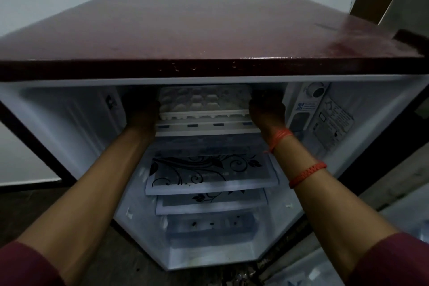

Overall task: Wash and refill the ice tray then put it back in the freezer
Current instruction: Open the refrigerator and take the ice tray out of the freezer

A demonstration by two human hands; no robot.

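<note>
Spanning the freezer point(206, 128) mouth crosswise: ice tray point(204, 102), long axis left to right, front rim just above the freezer's front lip. Gripped at both short ends by left hand point(141, 109) and right hand point(267, 109), equally near; finger detail lost in shadow. Judged next: straight, level slide along the freezer's depth. Water content unreadable.

Maroon sleeves point(25, 264), orange thread point(279, 138), braided orange band point(306, 174), right forearm

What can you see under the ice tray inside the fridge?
The left hand and right hand hold the ice tray. Below it come two flowered shelves and a clear drawer. What lies directly beneath is hidden by the tray.
</note>
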